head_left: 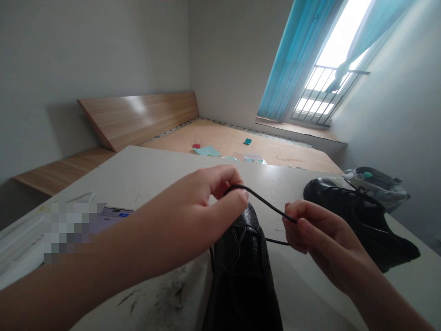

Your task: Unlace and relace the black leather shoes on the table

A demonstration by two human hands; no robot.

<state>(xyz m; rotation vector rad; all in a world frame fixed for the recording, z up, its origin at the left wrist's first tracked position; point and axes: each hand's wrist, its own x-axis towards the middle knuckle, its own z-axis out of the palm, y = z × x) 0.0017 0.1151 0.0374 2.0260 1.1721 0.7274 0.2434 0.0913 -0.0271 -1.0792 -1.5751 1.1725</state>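
A black leather shoe (241, 271) sits on the white table right before me, its toe pointing away. My left hand (220, 197) is closed above the toe, thumb and fingers pinching a thin black shoelace (263, 201). The lace runs across to my right hand (310, 230), whose thumb and fingertips are also closed on it. A second stretch of lace comes from the shoe's right side toward the right hand's lower fingers. Part of the toe is hidden behind my left hand. Another black shoe (365, 220), laced, stands on the table to the right.
The white table (155, 170) has dark smudges near my left forearm. A clear plastic sheet (20, 243) and a partly blurred item lie at left. Behind the right shoe is a grey plastic bag (389, 188). Past the table, a bed board (227, 131) holds small packets.
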